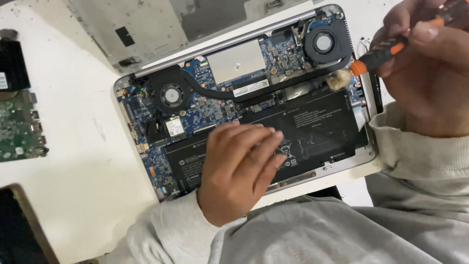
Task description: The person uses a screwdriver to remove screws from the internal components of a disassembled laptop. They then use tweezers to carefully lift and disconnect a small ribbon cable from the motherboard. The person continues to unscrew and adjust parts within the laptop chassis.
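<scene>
A narrow white label (250, 88) lies by the black pipe in the open laptop, a small white square sticker (174, 127) sits lower left, and white markings (312, 128) cover the black battery.

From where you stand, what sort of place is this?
Probably an electronics repair bench: an opened silver laptop with bare blue circuit board and two round black fans lies on a scuffed white table, a loose green circuit board beside it, and the right hand holds an orange-and-black screwdriver.
</scene>
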